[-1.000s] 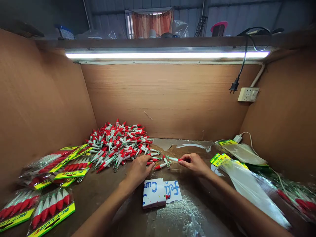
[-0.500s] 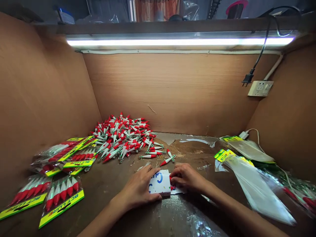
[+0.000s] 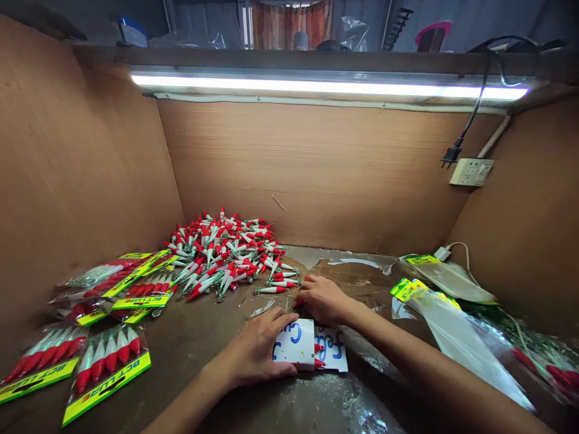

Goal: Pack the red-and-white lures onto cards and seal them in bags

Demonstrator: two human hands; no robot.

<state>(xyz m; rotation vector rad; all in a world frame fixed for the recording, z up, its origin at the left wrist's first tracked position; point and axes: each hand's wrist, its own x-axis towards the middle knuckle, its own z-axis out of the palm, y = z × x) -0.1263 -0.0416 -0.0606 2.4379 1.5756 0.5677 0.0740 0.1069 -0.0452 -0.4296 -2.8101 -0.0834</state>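
My left hand [image 3: 256, 346] grips the left end of a small white box [image 3: 295, 343] with blue handwriting, thumb along its near side and fingers over the far side. A flap of written card juts from the box's right end, and the red tips of fishing lures [image 3: 319, 348] show there. Beyond the box, my right hand [image 3: 323, 299] is curled over red-and-white fishing lures on the table; bits of red show at its fingertips. The hand hides most of them. Just left of it, a few loose lures [image 3: 274, 290] lie beside a large heap [image 3: 221, 253].
Bagged lures with yellow-green header cards [image 3: 111, 361] lie at the left. On the right are clear plastic bags [image 3: 461, 343] and more lures under plastic [image 3: 561, 374]. A black plug [image 3: 451, 154] hangs near the wall socket [image 3: 471, 172]. Wooden panels enclose the table.
My right hand has moved from the box's right end up and away to the loose lures, uncovering the card flap and red tips. My left hand stays on the box.
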